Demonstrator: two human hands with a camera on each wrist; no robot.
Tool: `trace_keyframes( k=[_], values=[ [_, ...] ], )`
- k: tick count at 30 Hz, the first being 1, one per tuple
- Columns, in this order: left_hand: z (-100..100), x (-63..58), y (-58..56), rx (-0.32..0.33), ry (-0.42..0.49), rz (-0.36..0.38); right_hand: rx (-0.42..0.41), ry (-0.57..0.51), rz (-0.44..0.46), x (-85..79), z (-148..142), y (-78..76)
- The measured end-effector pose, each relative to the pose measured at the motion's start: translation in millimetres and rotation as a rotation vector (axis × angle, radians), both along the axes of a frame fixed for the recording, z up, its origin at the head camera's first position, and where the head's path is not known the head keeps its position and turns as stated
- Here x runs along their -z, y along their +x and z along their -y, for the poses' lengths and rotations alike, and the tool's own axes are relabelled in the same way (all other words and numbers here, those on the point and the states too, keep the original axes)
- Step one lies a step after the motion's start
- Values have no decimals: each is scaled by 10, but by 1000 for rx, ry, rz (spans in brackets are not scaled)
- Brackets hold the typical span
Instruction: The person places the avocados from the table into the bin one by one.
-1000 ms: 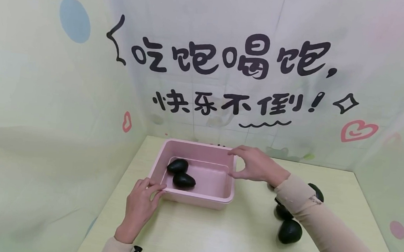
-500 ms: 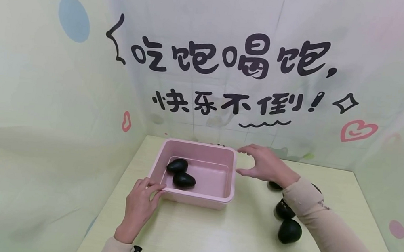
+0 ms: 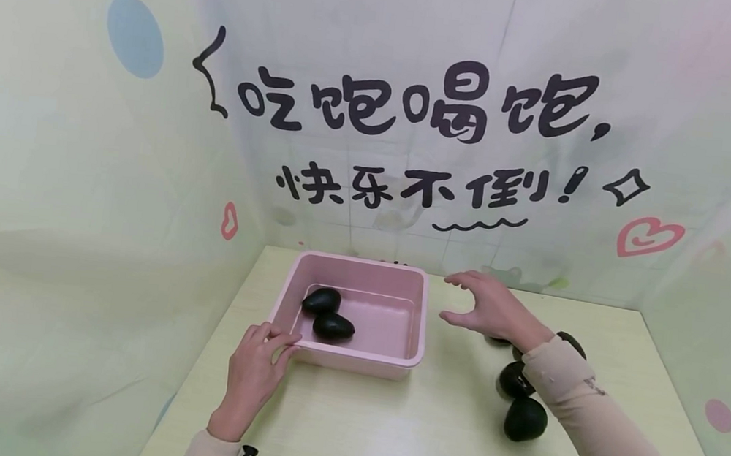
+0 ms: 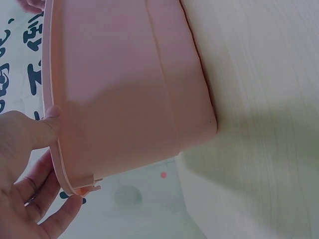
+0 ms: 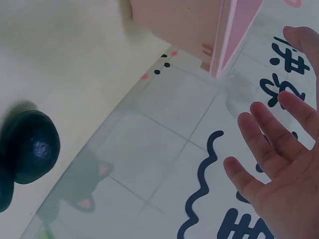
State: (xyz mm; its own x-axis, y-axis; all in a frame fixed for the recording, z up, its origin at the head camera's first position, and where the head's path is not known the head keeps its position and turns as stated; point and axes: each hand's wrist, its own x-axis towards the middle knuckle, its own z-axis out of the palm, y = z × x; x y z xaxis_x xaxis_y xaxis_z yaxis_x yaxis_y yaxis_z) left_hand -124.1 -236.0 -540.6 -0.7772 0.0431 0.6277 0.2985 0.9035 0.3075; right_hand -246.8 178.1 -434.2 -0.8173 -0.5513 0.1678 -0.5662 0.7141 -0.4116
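Note:
A pink plastic bin (image 3: 352, 366) stands toward the back of the table, with two dark avocados (image 3: 333, 326) lying in its left half. My left hand (image 3: 252, 373) holds the bin's front left corner; in the left wrist view its thumb (image 4: 46, 130) lies on the outer wall and its fingers (image 4: 37, 186) pass behind the rim. Just right of the bin, my right hand (image 3: 491, 310) hovers with fingers and thumb spread and nothing between them. Below its wrist and sleeve, several more dark avocados (image 3: 525, 419) lie on the table, some partly hidden by the arm.
The pale wooden table (image 3: 378, 435) is enclosed by a printed cloth backdrop (image 3: 384, 39) at the back and both sides. The right wrist view shows two avocados (image 5: 32, 147) side by side near the table's back edge.
My right hand has moved right, from over the bin's right rim to beside the bin. The left hand and the bin have stayed in place.

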Motion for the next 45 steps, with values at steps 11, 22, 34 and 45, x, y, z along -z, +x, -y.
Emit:
trace_keyframes(
  k=[11,22,34,45],
  values=[
    [-5,4,5,-2,-5,-6,78,1,11,203,-221,49],
    [-7,-15,12,0,-6,-13,113,-23,12,319,-336,148],
    [-12,-16,10,3,-4,-15,137,5,23,446,-571,180],
    [-14,-22,17,9,3,-26,163,4,6,564,-721,243]
  ],
)
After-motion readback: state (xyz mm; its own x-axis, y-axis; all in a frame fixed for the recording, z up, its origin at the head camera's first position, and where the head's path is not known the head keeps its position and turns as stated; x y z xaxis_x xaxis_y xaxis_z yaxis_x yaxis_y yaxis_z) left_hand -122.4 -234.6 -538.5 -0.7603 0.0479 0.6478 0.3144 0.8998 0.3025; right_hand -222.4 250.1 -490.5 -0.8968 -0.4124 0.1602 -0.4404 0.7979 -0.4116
